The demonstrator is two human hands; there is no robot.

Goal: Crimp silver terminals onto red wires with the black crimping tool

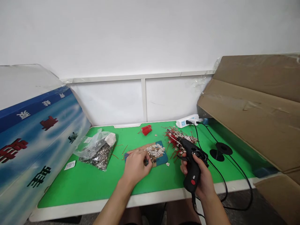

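My right hand (pixel 203 178) is wrapped around the grip of a black soldering gun (pixel 192 167) with a red dot on its handle. Its thin metal tip points up and to the left, over a pile of red wires with small silvery parts (pixel 174 140). My left hand (pixel 137 164) rests on a brown and blue board (pixel 162 160), thumb and fingers curled together at the edge of a heap of small silvery parts (pixel 156 150). What those fingers pinch, if anything, is hidden. Red wire ends (pixel 126 155) show just beyond the left hand.
A clear plastic bag of metal parts (pixel 99 153) lies left on the green mat (pixel 93 187). Behind is a red wire bundle (pixel 146 130). A white power strip (pixel 187 121) stands back right, black cables (pixel 217 168) running from it. Cardboard panels (pixel 253 93) flank the table.
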